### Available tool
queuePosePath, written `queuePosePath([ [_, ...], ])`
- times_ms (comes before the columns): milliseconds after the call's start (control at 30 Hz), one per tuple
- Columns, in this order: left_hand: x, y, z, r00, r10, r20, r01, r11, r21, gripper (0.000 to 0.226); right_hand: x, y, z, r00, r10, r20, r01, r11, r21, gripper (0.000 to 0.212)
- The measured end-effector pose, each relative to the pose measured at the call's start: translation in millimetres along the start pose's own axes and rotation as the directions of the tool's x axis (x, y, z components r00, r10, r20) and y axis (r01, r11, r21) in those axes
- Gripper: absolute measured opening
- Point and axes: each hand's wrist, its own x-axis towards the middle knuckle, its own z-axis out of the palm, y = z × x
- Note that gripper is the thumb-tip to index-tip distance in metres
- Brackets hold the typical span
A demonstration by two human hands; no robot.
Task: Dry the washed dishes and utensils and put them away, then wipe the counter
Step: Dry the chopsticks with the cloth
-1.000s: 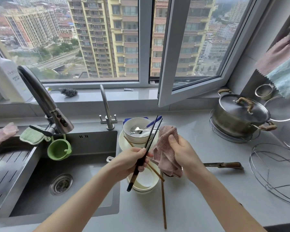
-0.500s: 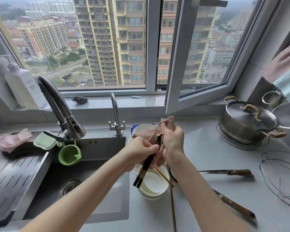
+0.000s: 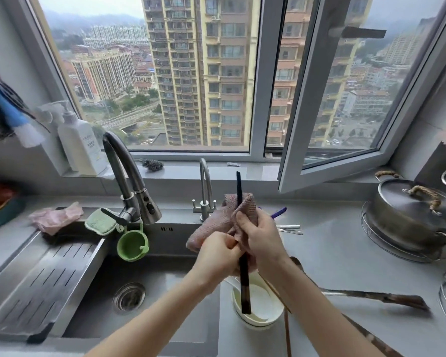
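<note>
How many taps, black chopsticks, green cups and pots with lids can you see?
Taps: 2, the big tap and the small tap
Black chopsticks: 2
Green cup: 1
Lidded pot: 1
Total: 6

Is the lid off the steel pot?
No, the lid sits closed on the steel pot at the counter's right end.

Soft grey daylight comes in through the window (image 3: 198, 73) at 12 o'clock. Shadows are faint. Edges bend, and things at 9 o'clock look blurry.
</note>
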Motion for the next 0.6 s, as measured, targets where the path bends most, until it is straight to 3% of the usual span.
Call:
queuePosePath([
  [100, -11.9, 5.7, -28.0, 0.991, -0.085, 0.104, 0.06, 0.972, 0.225, 0.031, 6.2, -8.4, 6.1, 0.998, -0.045, 0.045, 0.048, 0.997, -0.066, 0.013],
  [133, -16.6, 9.2, -44.0, 0.994, -0.079, 0.074, 0.056, 0.962, 0.269, 0.033, 7.0, -12.3, 6.5, 0.995, -0.049, 0.082, 0.058, 0.992, -0.109, 0.013],
  [233, -21.1, 20.5, -95.6, 0.96, 0.123, -0.252, -0.05, 0.959, 0.279, 0.037, 5.7, -24.5, 16.1, 0.956, 0.02, 0.294, 0.037, 0.982, -0.184, 0.014],
  [333, -21.4, 26.0, -127.0, 0.918, 0.245, -0.31, -0.22, 0.969, 0.114, 0.037, 1.9, -36.4, 46.2, 0.874, 0.084, 0.479, 0.046, 0.966, -0.254, 0.007],
  [433, -22.2, 27.0, -149.0, 0.872, 0.28, -0.401, -0.343, 0.934, -0.094, 0.028, 5.4, -50.3, 85.5, 0.829, 0.082, 0.553, 0.091, 0.956, -0.278, 0.013],
  [600, -18.9, 21.4, -227.2, 0.795, 0.233, -0.56, -0.422, 0.876, -0.234, 0.027, 30.4, -58.1, 162.8, 0.789, 0.115, 0.604, 0.17, 0.903, -0.394, 0.013],
])
